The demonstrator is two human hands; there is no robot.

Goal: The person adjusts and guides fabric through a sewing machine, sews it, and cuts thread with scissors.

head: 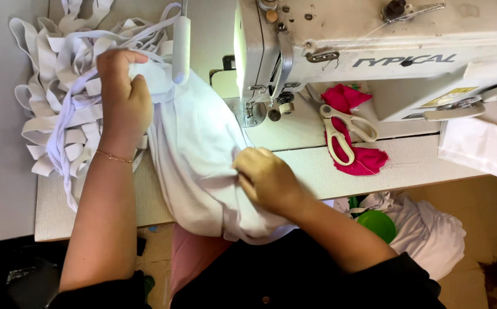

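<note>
Left hand (123, 97) in the upper left of the frame, fingers curled and clenched on the far end of the white fabric (200, 149), thumb side toward the machine; thin gold bracelet (114, 156) across the wrist. Right hand (267, 178) at the centre, knuckles up, fingertips pinching a fold of the same cloth near the table's front edge. Fabric stretched between the two grips, running on a slant from upper left down to the lower middle. Plain white, soft and thin-looking, bunched into long creases that fan toward the right hand's pinch; lower edge spilling off the table front and hanging over the dark lap. Whether a seam or hem lies under the fingers: cannot tell.

Just beyond the left hand, a loose tangle of white elastic strips (59, 97), looped and heaped at the upper left, some strands lying under the wrist. Above the cloth, a white tube-shaped handle (181, 50) hanging down, touching the fabric's top. To the right of that, an off-white sewing machine (374, 51) filling the upper right, needle area just beside the fabric but apart from it. Under the machine arm, cream-handled scissors (343, 130) lying on a scrap of bright pink cloth (358, 154). Light woodgrain table (99, 212) beneath everything. At lower right, below table level, a green round object (379, 224) beside a heap of more white cloth (432, 234).
</note>
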